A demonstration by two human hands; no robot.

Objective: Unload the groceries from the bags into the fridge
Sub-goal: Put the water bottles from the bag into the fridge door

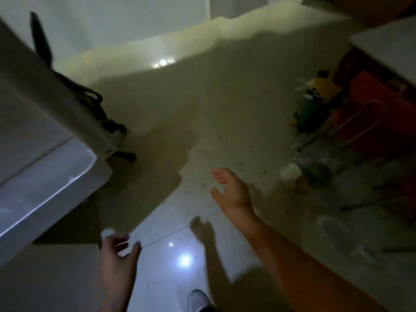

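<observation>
The picture is dim and blurred, so the groceries [315, 172] at the right of the frame are only vague shapes on the floor [202, 109]: something green, something pale, clear plastic. The white fridge [40, 167] fills the left, cut off by the edge. Left hand [119, 255] and right hand [231, 190] have spread fingers, holding nothing.

A glossy tiled floor [171, 221] is seen, with lamp glare mirrored in it. The fridge [33, 136] is finished in smooth white, faintly shiny. Clear, crinkled plastic bags [337, 235] are seen, blurred
</observation>
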